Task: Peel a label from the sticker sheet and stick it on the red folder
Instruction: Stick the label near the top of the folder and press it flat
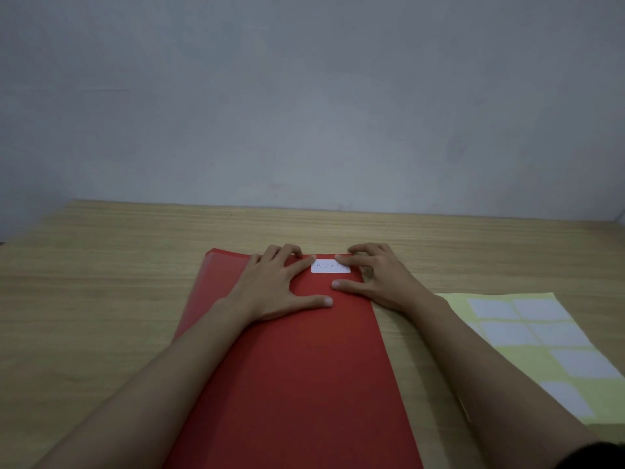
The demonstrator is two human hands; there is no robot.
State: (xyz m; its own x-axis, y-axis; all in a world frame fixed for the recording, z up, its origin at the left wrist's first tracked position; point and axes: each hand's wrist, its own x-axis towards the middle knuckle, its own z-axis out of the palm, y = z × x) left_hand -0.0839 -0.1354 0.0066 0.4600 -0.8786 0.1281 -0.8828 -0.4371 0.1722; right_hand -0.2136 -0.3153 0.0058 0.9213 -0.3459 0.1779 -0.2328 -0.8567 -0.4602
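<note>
label on red folder | left hand flat, fingers released | right hand fingers pressing label

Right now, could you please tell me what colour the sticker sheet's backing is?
Pale yellow, with white labels; the sheet shows best in the head view.

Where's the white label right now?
The white label sits near the red folder's far edge, between the left hand and right hand.
</note>
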